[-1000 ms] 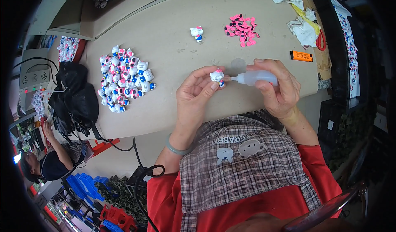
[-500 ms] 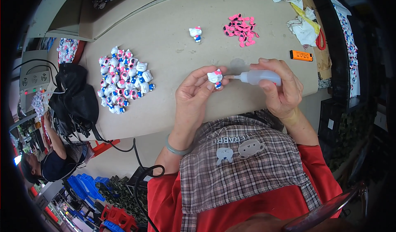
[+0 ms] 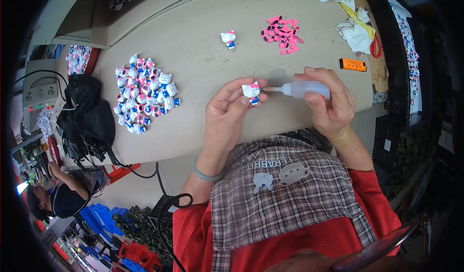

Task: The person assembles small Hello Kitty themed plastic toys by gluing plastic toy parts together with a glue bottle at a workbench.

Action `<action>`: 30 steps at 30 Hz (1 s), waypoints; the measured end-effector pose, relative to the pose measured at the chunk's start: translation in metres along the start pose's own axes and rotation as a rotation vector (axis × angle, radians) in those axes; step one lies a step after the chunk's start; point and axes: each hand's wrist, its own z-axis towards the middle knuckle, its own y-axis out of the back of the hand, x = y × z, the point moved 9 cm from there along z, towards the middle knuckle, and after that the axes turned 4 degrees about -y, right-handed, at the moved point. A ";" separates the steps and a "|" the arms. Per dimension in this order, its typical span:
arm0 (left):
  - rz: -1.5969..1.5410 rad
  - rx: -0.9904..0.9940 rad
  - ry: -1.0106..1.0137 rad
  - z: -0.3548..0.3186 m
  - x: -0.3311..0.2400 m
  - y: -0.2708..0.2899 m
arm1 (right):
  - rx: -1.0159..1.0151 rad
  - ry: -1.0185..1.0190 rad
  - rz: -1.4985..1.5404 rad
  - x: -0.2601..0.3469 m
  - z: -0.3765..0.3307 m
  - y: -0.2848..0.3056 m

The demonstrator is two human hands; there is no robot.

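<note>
My left hand (image 3: pixel 226 108) pinches a small white cat figurine (image 3: pixel 251 91) with a pink bow and blue clothing between thumb and fingers. Closed around a translucent squeeze bottle (image 3: pixel 305 89) is my right hand (image 3: pixel 334 107). The bottle lies sideways, its thin nozzle pointing left at the figurine's head; whether the tip touches cannot be made out. Beyond my hands a single cat figurine (image 3: pixel 228 39) lies on the table. Right of it is a heap of small pink pieces (image 3: pixel 282 35), some with dark spots. A large group of figurines (image 3: pixel 145 94) spreads over the table's left side.
An orange box-shaped item (image 3: pixel 353 65) lies at the right, near white rags (image 3: pixel 355 34) and red-handled scissors (image 3: pixel 376 46). A black cloth bag (image 3: pixel 87 117) hangs at the left edge, with a black cable (image 3: pixel 159 180) below. Another person (image 3: pixel 67 190) works at far left.
The figurine in my left hand has turned and shifted slightly left, and the nozzle now reaches nearer its head. The other person's arm at far left has moved lower.
</note>
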 end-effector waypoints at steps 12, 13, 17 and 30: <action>-0.017 0.002 -0.004 0.001 -0.001 0.001 | 0.033 -0.048 0.050 0.000 0.002 -0.002; -0.016 0.001 -0.005 0.001 -0.001 0.001 | 0.033 -0.047 0.051 -0.001 0.001 -0.003; -0.034 0.025 0.004 0.001 0.000 -0.001 | 0.037 -0.144 0.105 -0.008 0.000 -0.004; -0.030 -0.015 0.031 0.000 0.000 0.006 | 0.001 -0.800 0.701 -0.097 -0.010 -0.007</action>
